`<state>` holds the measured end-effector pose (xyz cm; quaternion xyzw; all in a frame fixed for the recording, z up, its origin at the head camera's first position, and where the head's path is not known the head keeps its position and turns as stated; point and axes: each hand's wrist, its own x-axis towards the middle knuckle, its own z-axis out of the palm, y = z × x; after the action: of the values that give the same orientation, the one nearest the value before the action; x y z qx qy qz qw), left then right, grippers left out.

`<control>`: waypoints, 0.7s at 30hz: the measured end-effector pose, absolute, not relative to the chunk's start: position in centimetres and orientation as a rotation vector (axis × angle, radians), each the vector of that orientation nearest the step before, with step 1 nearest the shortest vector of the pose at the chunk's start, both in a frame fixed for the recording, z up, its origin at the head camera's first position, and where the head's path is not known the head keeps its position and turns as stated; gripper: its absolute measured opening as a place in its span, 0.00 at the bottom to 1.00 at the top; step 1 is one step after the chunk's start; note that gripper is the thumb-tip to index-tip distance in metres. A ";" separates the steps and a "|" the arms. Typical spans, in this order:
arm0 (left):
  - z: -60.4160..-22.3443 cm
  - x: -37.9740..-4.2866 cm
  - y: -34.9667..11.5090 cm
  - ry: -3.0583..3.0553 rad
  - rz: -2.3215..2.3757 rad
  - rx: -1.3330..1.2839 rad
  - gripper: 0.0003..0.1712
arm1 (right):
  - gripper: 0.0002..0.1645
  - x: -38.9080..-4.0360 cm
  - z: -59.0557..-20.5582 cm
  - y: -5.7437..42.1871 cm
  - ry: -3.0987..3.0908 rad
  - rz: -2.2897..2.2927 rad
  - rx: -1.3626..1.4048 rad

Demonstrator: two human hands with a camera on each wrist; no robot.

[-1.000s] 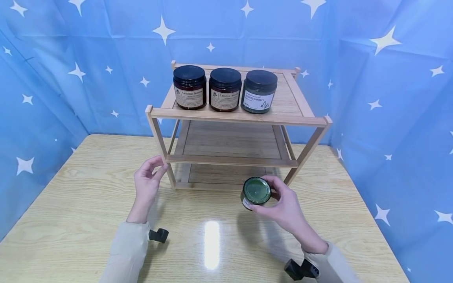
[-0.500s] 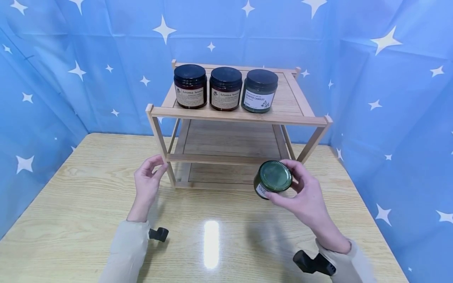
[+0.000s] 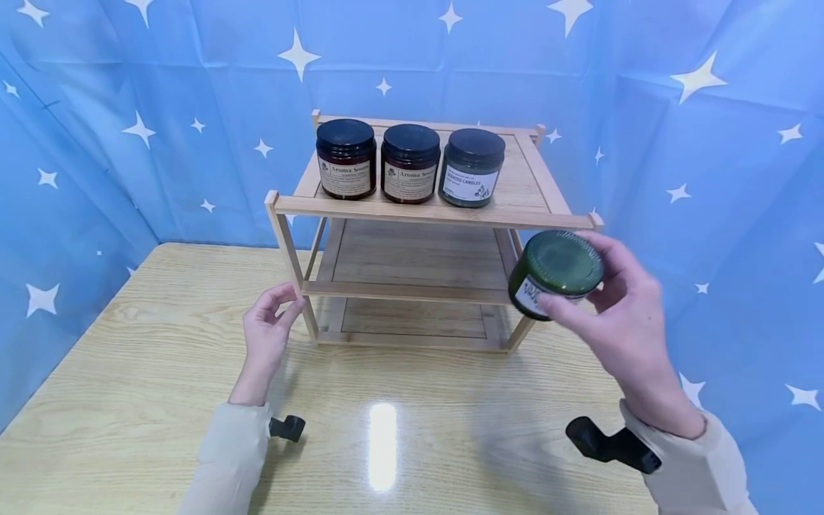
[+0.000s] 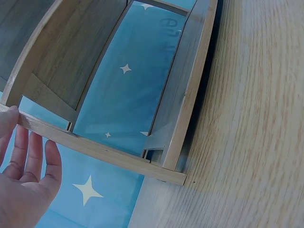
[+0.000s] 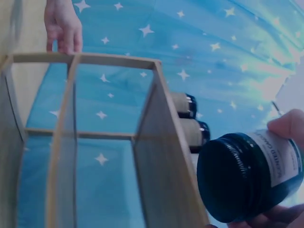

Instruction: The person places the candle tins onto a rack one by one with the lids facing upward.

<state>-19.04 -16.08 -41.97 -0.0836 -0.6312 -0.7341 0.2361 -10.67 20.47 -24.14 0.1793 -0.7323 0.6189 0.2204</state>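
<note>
My right hand (image 3: 627,318) grips a green glass candle jar (image 3: 556,268) in front of the right end of a wooden three-tier rack (image 3: 412,291). In the head view the jar is tilted, its glass base facing up at me; the right wrist view shows its black lid (image 5: 221,180) and a white label. At the rack's left front post my left hand (image 3: 265,332) pinches the wood, thumb on one side and fingers on the other. Two brown jars (image 3: 346,159) (image 3: 410,163) and one dark green candle jar (image 3: 472,167), all black-lidded, stand in a row on the top shelf.
The rack stands on a light wood table (image 3: 193,322), with its middle shelf (image 3: 418,254) and bottom shelf (image 3: 412,318) below the jars. A blue curtain (image 3: 212,107) with white stars hangs behind and at both sides.
My right hand has lifted the candle jar up and to the right, from low before the rack to near the top shelf's right front corner. The left hand stays at the post.
</note>
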 end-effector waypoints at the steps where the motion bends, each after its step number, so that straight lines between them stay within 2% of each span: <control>1: -42.0 -19.0 -16.1 -1.731 -2.013 -0.231 0.16 | 0.36 -10.8 -23.8 20.6 -1.991 1.742 0.509; 21: -42.0 -19.0 -16.1 -1.735 -2.006 -0.231 0.16 | 0.27 -14.8 -19.0 20.6 -1.869 1.729 0.447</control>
<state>-19.04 -16.12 -42.03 -0.0844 -0.6332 -0.7319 0.2374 -14.79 20.60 -18.97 0.1662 -0.6953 0.6430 0.2747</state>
